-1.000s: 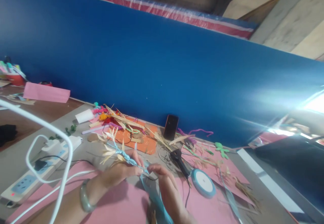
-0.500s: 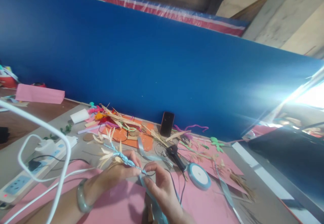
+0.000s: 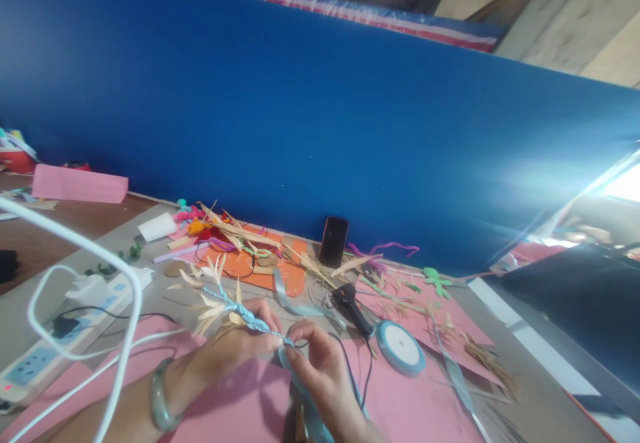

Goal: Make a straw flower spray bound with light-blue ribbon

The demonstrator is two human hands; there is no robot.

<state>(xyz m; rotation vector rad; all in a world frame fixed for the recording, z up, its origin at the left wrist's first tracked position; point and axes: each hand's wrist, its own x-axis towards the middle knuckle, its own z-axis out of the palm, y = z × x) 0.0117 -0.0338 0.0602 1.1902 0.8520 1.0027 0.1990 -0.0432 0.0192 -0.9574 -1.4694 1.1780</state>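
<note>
My left hand (image 3: 253, 336), with a pale bangle at the wrist, is closed around a stem (image 3: 245, 314) wrapped in light blue ribbon. Pale dried petals or husk pieces (image 3: 213, 303) stick out from the stem's far end, pointing up and left. My right hand (image 3: 320, 363) pinches the light blue ribbon (image 3: 293, 344) at the stem's near end, thumb against fingers, close beside the left fingertips. From there the ribbon hangs down below the right hand. A ribbon spool (image 3: 400, 347) lies on pink paper right of my right hand.
A black glue gun (image 3: 354, 313) with its cord lies beyond my right hand. A phone (image 3: 333, 241) leans against the blue partition (image 3: 310, 109). Craft scraps lie on orange sheet (image 3: 290, 269). At left are a power strip (image 3: 65, 336) and a looping white cable (image 3: 133, 323).
The view has shifted slightly, so items on the right appear a little farther right. Both hands keep their hold on the stem and ribbon, with barely any movement.
</note>
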